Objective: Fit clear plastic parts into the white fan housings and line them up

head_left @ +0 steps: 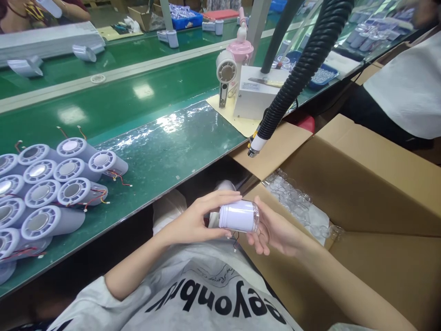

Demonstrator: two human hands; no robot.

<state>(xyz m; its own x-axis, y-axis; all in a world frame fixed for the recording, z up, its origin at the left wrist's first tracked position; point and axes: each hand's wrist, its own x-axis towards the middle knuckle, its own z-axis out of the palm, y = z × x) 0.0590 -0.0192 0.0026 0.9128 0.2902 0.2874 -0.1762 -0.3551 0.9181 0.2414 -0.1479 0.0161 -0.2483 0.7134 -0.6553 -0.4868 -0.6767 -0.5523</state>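
Observation:
My left hand (201, 216) is wrapped round a pale lavender motor housing (237, 216), a cylinder with a clear plastic cover (255, 215) at its right end. My right hand (275, 227) cups that covered end, thumb above and curled fingers below. A thin wire with a small connector hangs beneath the housing. On the green table to the left stand several similar lavender housings (43, 193) with round grilles, some trailing red and yellow wires.
An open cardboard box (379, 184) with clear plastic covers (292, 193) lies on the right. Above it hangs a black ribbed hose (299, 73). A handheld fan (225, 73) stands by a white metal box (255, 94). Other people sit across the belt (113, 96) and at the right.

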